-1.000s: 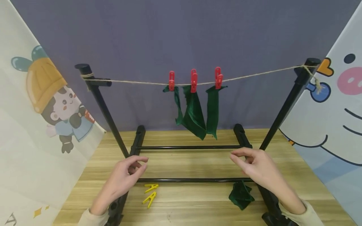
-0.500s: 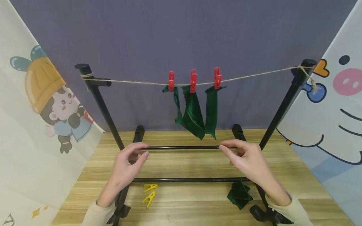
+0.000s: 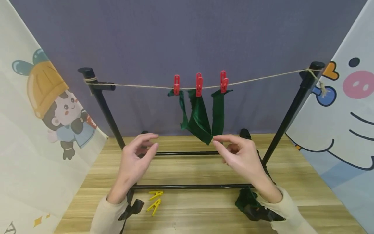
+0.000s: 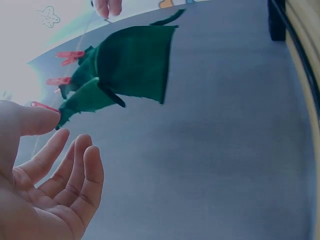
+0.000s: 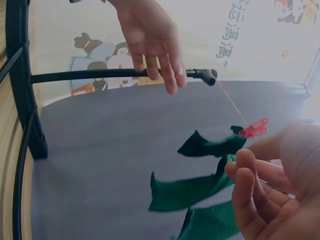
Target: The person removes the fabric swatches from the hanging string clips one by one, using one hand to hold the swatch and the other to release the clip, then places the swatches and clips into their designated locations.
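Observation:
Three red clothespins (image 3: pixel 199 85) grip a twine line (image 3: pixel 257 79), and dark green cloth pieces (image 3: pixel 201 120) hang from them. My left hand (image 3: pixel 134 162) is raised left of the cloths with its fingers loosely bent and nothing between thumb and fingers. On the other side, my right hand (image 3: pixel 241 154) is lifted with thumb and forefinger near each other, holding nothing. In the head view its fingertips overlap the area by the lower ends of the cloths; whether they touch cannot be told. The right wrist view shows both the green cloth (image 5: pixel 210 147) and a red clothespin (image 5: pixel 254 128).
A black rack frame with a left post (image 3: pixel 106 113), a right post (image 3: pixel 289 117) and a front crossbar (image 3: pixel 190 187) stands on the wooden table (image 3: pixel 187 208). Two yellow clothespins (image 3: pixel 154 206) lie at front left. A crumpled green cloth (image 3: pixel 244 198) lies at front right, partly hidden.
Both hands have risen and moved inward, toward the hanging cloths. The clothespins, cloths and line have stayed as they were, apart from a slight shift of the view.

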A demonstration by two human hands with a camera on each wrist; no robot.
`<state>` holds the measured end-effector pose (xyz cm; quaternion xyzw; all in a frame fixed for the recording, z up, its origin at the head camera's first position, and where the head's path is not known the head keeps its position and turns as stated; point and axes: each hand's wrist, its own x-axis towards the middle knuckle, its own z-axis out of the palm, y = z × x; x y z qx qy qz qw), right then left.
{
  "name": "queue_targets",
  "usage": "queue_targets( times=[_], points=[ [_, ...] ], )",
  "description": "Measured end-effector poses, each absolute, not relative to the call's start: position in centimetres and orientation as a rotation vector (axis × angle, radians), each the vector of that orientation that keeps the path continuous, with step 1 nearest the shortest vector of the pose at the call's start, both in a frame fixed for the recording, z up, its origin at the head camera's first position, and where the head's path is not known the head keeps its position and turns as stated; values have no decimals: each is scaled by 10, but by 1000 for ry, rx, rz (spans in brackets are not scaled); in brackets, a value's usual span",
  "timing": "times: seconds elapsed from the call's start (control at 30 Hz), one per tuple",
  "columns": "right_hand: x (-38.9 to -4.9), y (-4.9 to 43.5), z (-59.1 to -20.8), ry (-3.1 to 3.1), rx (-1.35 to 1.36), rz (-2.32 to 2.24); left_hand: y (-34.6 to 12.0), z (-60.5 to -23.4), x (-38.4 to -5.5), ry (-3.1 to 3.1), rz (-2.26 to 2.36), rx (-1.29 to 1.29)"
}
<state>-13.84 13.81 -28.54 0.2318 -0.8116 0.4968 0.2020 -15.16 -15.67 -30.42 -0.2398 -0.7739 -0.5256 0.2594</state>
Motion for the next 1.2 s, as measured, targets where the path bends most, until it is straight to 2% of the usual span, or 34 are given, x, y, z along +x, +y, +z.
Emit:
queue_targets(
  times=[0.23, 0.53, 0.77, 1.2],
  points=[
    [-142, 121, -273, -2178, 714, 1426, -157, -303, -170, -2043, -1430, -668],
    [-162, 112, -283, -2101, 738, 1525, -148, -290, -180, -1966, -1459, -713],
    [-154, 92, -257, -2067, 701, 1541, -139, -277, -183, -1942, -1429, -700],
    [-169, 76, -252, -2014, 657, 1482, -126, -241, -182, -1876, -1495, -759]
  ],
)
